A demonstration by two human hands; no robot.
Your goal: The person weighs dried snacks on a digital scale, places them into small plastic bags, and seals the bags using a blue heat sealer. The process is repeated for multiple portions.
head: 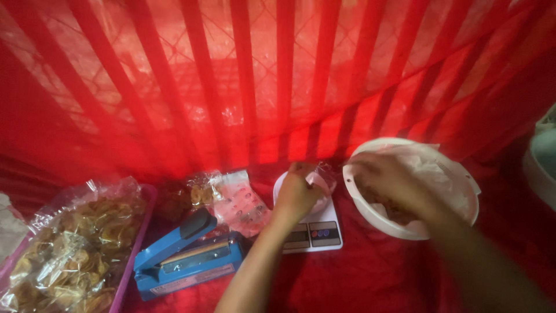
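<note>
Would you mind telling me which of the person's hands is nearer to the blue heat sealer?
Left. The left hand rests over the kitchen scale, just right of the blue heat sealer. The right hand is farther right, inside the white bowl.

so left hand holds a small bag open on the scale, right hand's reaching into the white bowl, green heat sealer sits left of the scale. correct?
Not quite: the heat sealer is blue, not green, as the head view shows. The rest holds: the left hand holds a small clear bag on the scale, the right hand reaches into the white bowl, and the sealer sits left of the scale.
</note>
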